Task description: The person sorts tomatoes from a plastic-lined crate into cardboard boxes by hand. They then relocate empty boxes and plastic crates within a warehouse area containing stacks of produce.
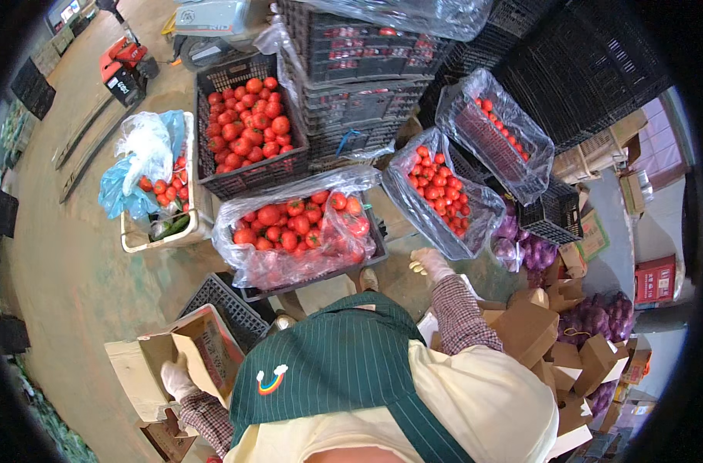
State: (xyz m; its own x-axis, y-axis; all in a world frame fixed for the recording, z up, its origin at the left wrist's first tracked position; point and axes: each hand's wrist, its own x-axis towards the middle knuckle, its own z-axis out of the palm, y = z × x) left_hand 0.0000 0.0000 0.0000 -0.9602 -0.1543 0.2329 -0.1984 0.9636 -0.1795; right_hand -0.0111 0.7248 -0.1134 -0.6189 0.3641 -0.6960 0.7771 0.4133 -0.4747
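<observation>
Reaching to the cardboard box beside the black crate, the left hand hid its fingers' state; the right hand, fingers bent, slightly spread, hovered off the near corner of the tomato liner.

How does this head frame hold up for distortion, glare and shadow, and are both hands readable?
Head view: strong fisheye bend, black at the left and right rims; head view: whitish glints on the clear plastic liner around the front tomatoes; head view: stacked black crates at upper right look dark; head view: both hands show, the left less distinct in its fingers than the right.
</observation>
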